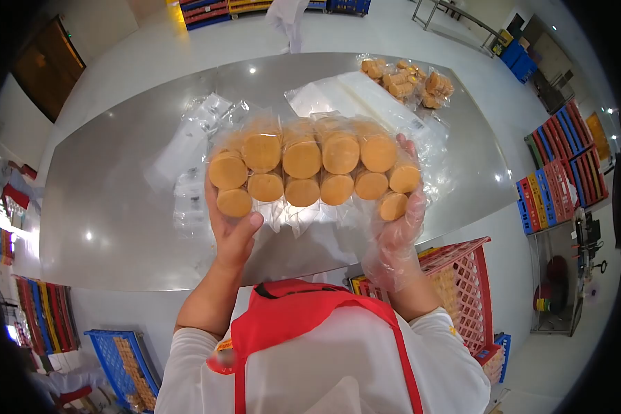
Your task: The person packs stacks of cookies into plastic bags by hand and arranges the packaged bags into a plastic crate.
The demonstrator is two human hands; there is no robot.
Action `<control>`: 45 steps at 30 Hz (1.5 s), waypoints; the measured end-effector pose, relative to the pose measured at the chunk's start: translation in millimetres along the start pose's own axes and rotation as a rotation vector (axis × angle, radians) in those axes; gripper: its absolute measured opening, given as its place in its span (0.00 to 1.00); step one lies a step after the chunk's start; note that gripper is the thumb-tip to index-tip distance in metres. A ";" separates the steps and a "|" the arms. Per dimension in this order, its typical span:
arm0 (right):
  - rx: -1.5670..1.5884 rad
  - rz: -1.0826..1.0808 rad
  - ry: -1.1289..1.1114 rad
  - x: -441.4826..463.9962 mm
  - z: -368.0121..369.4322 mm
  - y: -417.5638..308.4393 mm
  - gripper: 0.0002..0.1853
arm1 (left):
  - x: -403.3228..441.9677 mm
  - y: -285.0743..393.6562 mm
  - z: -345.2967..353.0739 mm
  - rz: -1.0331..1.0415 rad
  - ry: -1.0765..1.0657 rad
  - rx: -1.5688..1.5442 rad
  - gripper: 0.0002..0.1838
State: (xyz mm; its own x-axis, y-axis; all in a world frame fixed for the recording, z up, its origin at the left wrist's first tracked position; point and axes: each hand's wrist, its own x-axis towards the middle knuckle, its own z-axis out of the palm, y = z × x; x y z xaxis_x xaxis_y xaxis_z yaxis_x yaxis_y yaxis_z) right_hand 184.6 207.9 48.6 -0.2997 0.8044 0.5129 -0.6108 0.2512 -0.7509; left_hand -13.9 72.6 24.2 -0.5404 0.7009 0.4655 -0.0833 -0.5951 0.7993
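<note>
A clear plastic bag (301, 153) filled with several rolls of round, flat, light-brown pieces is held up over the steel table (117, 234). Bare, my left hand (230, 231) grips the bag's left end, its thumb below the rolls. My right hand (401, 228), in a clear plastic glove, holds the other end, with fingertips showing behind it. Empty-looking clear bags (193, 152) lie on the table to the left. A stack of white plastic sheets or bags (359, 100) is behind the held bag.
Smaller bags of brown pieces (400, 81) lie at the table's far right. A red crate (466, 290) stands near my right arm, a blue crate (121, 366) at lower left. Stacked crates (552, 186) stand at right. A person in white (286, 21) is beyond the table.
</note>
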 end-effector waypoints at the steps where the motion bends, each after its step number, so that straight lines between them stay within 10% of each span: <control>1: -0.012 -0.026 0.000 1.5 3.1 -5.4 0.48 | 2.1 6.3 3.9 0.032 -0.010 -0.004 0.55; 45: 0.159 -0.207 0.062 39.7 10.8 -77.0 0.47 | 47.4 63.7 63.9 0.241 -0.173 0.003 0.56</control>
State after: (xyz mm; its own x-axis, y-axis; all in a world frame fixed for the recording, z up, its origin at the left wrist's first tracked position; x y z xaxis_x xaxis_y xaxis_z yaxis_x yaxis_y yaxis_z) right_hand 211.8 214.7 131.2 -0.1139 0.7773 0.6187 -0.7636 0.3299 -0.5551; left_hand 8.7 93.1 121.4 -0.3937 0.5959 0.6999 0.0333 -0.7517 0.6587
